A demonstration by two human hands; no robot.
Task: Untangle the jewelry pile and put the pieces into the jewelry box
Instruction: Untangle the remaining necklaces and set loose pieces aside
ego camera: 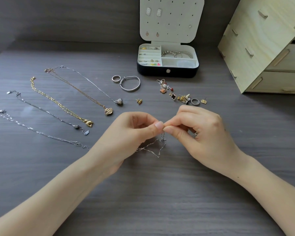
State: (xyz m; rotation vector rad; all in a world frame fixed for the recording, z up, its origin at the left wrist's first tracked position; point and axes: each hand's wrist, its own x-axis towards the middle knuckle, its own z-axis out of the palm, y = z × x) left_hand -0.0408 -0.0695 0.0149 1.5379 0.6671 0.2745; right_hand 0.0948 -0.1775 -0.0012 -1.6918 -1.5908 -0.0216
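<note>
- the left hand point(131, 133) and right hand point(199, 132) each pinch the thin silver chain point(161, 140), fingertips point(158, 125) meeting, low over the grey wood-grain table point(160, 193), well short of the open black cream-lined jewelry box point(152, 72).
- a hard tug could tighten the tangle or snap a link.
- the fingertips hide whether it is a knot or a clasp.

Likely home desk point(143, 198), wooden drawers point(262, 53), jewelry box point(152, 71)

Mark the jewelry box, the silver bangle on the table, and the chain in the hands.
jewelry box point(152, 71): head view, black front wall.
silver bangle point(131, 89): head view, near edge of band.
chain point(163, 147): head view, hanging loop.
</note>
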